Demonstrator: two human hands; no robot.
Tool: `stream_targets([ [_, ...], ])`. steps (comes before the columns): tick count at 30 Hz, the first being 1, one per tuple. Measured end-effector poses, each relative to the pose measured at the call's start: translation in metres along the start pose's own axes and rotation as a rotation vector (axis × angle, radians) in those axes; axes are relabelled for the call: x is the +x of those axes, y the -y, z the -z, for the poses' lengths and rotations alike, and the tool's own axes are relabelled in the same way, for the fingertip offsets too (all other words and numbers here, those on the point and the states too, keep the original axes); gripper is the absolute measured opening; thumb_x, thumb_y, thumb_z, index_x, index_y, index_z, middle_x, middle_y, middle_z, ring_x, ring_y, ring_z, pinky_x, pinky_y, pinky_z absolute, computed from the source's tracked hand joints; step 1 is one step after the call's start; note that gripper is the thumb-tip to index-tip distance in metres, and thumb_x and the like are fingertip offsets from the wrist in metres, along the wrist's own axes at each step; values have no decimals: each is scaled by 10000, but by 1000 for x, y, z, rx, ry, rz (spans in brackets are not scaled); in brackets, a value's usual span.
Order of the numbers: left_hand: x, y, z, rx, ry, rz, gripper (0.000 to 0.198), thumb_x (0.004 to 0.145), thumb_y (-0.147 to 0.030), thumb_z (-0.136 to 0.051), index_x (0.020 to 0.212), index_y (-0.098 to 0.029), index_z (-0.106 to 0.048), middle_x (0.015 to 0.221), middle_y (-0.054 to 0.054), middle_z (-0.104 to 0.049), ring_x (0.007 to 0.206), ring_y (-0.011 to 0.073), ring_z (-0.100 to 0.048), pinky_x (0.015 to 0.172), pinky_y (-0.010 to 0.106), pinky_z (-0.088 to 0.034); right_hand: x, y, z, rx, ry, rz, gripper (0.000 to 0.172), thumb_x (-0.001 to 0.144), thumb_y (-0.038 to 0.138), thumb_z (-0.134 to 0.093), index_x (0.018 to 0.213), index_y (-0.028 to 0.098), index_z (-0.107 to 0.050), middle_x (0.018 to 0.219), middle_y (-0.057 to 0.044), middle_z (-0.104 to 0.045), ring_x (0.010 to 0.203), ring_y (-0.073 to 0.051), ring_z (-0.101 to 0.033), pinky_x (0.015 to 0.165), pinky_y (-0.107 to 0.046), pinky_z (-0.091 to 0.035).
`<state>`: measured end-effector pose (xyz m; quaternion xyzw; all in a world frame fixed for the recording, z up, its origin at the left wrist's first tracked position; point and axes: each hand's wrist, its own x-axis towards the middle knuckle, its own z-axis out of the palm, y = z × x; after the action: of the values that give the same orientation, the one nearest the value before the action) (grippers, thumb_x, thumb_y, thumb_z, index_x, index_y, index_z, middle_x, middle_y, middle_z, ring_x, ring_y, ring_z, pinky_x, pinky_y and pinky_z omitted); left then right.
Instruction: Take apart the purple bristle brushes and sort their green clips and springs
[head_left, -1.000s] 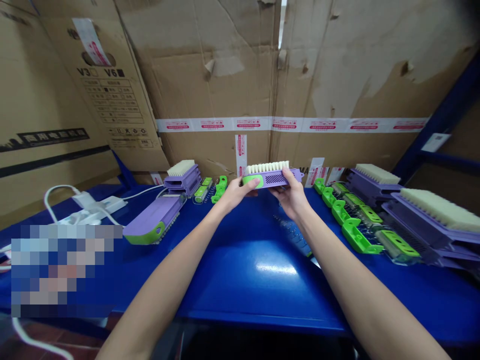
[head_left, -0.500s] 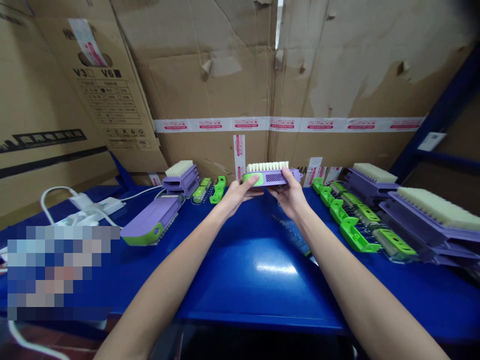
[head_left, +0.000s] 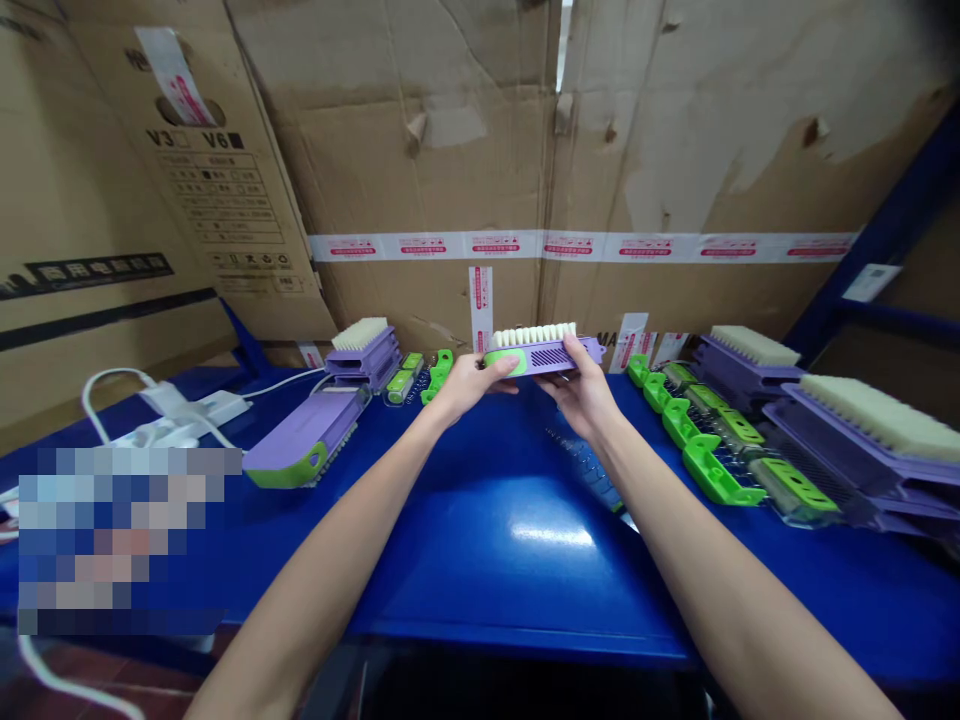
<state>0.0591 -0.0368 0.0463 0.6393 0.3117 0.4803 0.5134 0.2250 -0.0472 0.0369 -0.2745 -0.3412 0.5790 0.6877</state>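
Observation:
A purple scrub brush (head_left: 553, 357) with cream bristles facing up is held above the blue table between my two hands. My left hand (head_left: 474, 384) is closed on its green left end, thumb on the front face. Closed around the purple right part is my right hand (head_left: 581, 385), its thumb near the bristles and its fingers underneath. Beyond my right forearm lies a clear part with metal springs (head_left: 592, 470). Left of my hands are a green cap (head_left: 441, 376) and a small green-and-clear piece (head_left: 403, 380).
Purple-and-green brush (head_left: 304, 440) and stacked brush bodies (head_left: 363, 355) lie left, near a white power strip (head_left: 180, 415). To the right stand green caps (head_left: 709, 470), clear green-topped pieces (head_left: 795, 490) and bristled brush bodies (head_left: 877, 420). Cardboard (head_left: 450, 180) walls the back.
My left hand has shifted slightly left and down along the brush's green end. The brush and my right hand stay almost in place.

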Motion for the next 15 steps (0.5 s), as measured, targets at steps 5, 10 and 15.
stream_targets([
  [5, 0, 4, 1, -22, 24, 51, 654, 669, -503, -734, 1143, -70, -612, 1065, 183, -691, 750, 212, -701, 757, 369, -580, 0, 0, -1, 25, -5, -26, 393, 630, 455, -761, 915, 243, -593, 891, -8, -678, 921, -219, -620, 884, -450, -503],
  [10, 1, 4, -4, -52, -30, 36, 684, 624, -539, -754, 1102, -69, -621, 1036, 183, -698, 732, 211, -703, 763, 370, -575, 1, 5, -2, 52, -6, -20, 375, 637, 437, -759, 901, 230, -592, 893, -10, -668, 947, -210, -610, 891, -423, -499],
  [15, 2, 6, -5, -32, -45, 47, 685, 645, -548, -735, 1136, -86, -611, 999, 168, -708, 747, 218, -707, 764, 370, -567, 1, 6, -2, 39, 2, -1, 379, 633, 437, -761, 910, 238, -595, 883, -8, -664, 953, -206, -603, 901, -427, -488],
])
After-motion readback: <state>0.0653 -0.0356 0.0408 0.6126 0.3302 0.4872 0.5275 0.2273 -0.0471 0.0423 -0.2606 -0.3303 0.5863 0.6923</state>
